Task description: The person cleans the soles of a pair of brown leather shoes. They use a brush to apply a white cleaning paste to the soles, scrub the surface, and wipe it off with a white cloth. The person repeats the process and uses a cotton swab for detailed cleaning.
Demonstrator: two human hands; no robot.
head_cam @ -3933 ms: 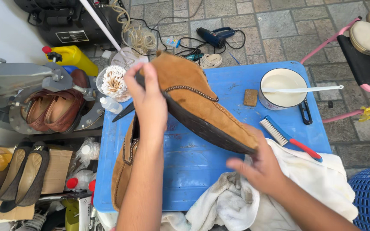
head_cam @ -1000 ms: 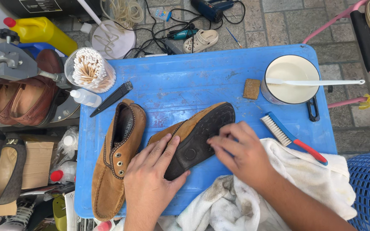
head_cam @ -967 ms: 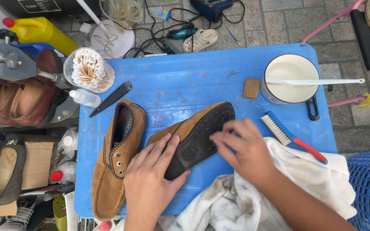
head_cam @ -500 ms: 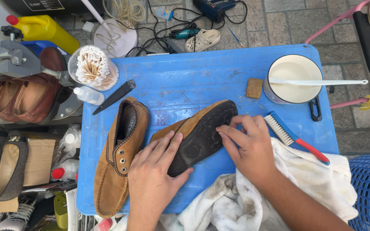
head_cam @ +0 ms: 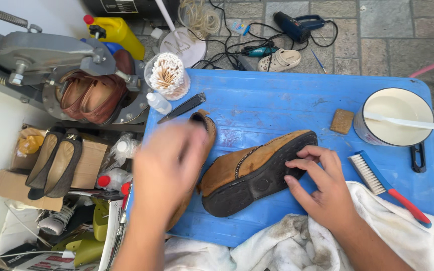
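On the blue table (head_cam: 277, 100), the shoe (head_cam: 247, 168) lies sole-up, the right hand (head_cam: 322, 193) pressing curled fingers on its sole, the blurred left hand (head_cam: 164, 168) lifted empty, its grip indistinct; the brush (head_cam: 385, 185) lies untouched, cleaning apparently unfinished.

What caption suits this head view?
Right hand steadies a tan shoe sole-out on a blue table; blurred left hand hovers.

Outdoor shoe-repair stall, blue work table (head_cam: 277, 95) on stone paving, shoe-stretching machine (head_cam: 51, 65), brush (head_cam: 385, 185), spare shoes (head_cam: 56, 160)
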